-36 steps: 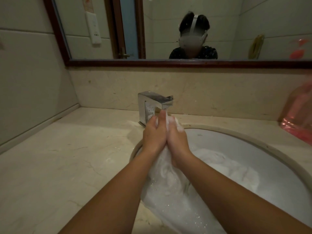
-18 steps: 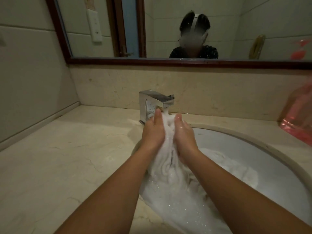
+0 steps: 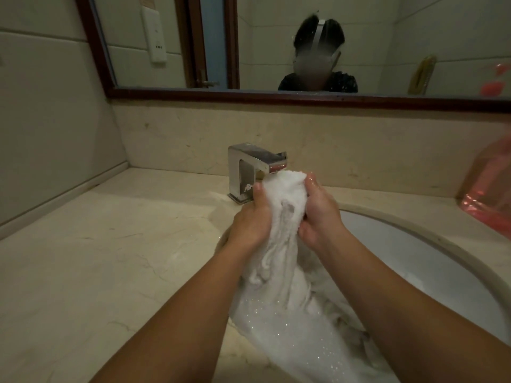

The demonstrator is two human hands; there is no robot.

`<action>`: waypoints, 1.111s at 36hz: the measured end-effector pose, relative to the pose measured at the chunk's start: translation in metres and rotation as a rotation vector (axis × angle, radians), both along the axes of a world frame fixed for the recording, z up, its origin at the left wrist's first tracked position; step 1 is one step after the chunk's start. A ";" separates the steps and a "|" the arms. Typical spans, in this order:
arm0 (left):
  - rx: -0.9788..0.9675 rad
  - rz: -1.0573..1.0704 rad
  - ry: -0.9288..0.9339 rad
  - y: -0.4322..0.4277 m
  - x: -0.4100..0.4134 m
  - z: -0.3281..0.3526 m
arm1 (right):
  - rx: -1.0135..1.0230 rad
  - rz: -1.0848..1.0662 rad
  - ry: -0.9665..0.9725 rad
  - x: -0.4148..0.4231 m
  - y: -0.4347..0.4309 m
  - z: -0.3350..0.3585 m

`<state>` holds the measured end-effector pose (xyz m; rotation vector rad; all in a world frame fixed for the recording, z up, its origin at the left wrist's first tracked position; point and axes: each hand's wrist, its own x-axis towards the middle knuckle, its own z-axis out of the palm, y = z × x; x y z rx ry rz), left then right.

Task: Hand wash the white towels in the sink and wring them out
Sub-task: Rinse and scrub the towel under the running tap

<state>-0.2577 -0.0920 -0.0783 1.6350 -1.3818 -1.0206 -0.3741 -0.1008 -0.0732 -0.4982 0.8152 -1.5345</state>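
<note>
You've got tight quarters up top: the faucet [image 3: 246,172] stands at 11 o'clock from your hands, and its spout sits just above the bunched head of the white towel [image 3: 286,200]. Behind it the backsplash [image 3: 359,145] closes off 12 o'clock. Out at 9 o'clock the marble counter [image 3: 96,272] runs broad and bare to the side wall. At 3 o'clock the sink [image 3: 448,244] curves away with open basin inside it, and a pink container [image 3: 489,194] stands on the counter past the rim at 2 o'clock.

A second ago your palms were pressed nearly together on the cloth. Now they're spread apart, with a fatter wad of towel showing between them and its fluffy top pushed up under the spout.

Your left hand [image 3: 253,222] grips the wad's left side, fingers curled round it, one fingertip pointing up toward the faucet. Your right hand [image 3: 320,217] clasps the right side, wet fingertips hooked over the top. Both bare forearms come in from 6 o'clock and converge. The rest of the towel hangs from your grip down into the suds [image 3: 290,335] at the basin's near-left side.
</note>
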 end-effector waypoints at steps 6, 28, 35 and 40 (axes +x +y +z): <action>0.036 0.051 0.200 -0.005 0.004 -0.001 | -0.046 -0.031 0.082 0.001 0.003 -0.003; -0.209 0.017 0.389 0.006 -0.014 0.004 | 0.072 0.017 0.691 0.022 0.014 -0.015; -0.242 0.124 0.398 -0.004 -0.009 -0.006 | -0.065 -0.159 1.396 0.033 0.009 -0.015; -0.239 0.132 0.328 0.001 -0.010 0.000 | -0.047 -0.160 1.352 0.029 0.020 -0.009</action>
